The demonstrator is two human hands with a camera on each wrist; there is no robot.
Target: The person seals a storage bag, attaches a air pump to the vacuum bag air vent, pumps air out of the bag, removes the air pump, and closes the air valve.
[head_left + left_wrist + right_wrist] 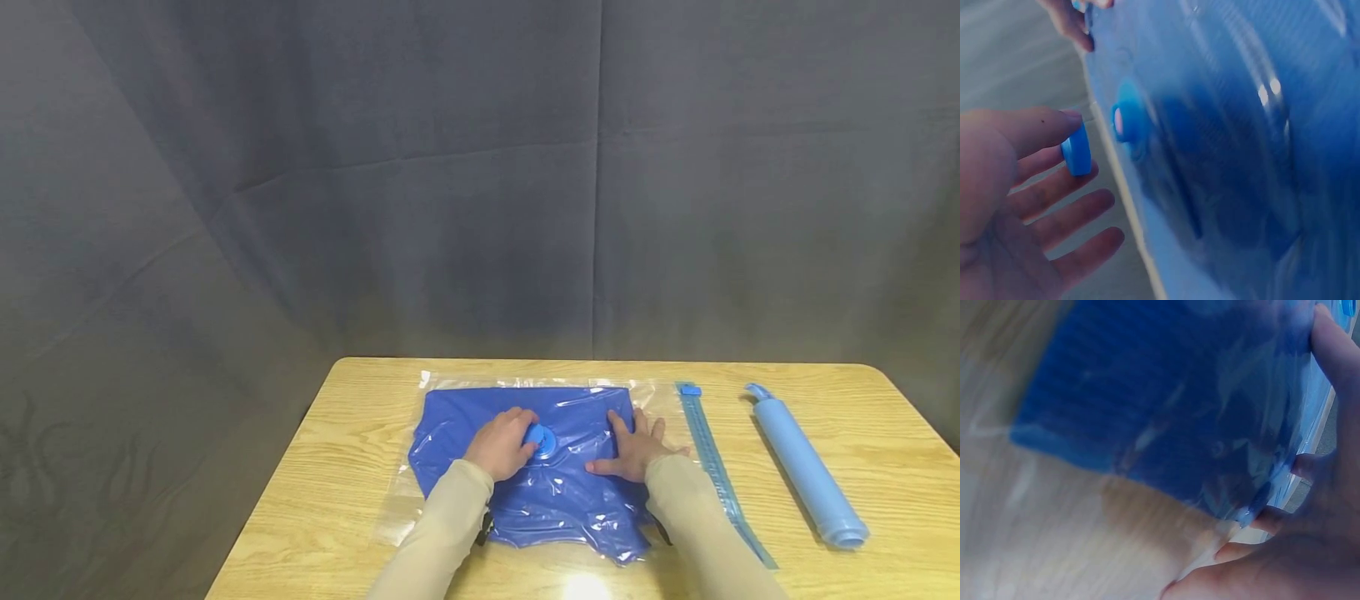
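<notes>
A clear plastic vacuum storage bag (663, 402) lies flat with a folded blue cloth (457, 417) inside. My left hand (501, 446) pinches a round blue valve cap (1079, 153) between thumb and index finger, its other fingers loosely extended. The cap is apart from the blue valve (1129, 119), which is set in the bag's upper film. Spread across the bag's right part, my right hand (637, 450) rests with fingers splayed over the cloth's edge. In the right wrist view, its fingers (1335, 347) touch the plastic.
To the right, a light blue hand pump (806, 471) lies on the wooden table (322, 492). The bag's zip strip (712, 454) runs down its right side, with a blue slider (690, 390) at the far end. A grey curtain (480, 208) hangs behind the table.
</notes>
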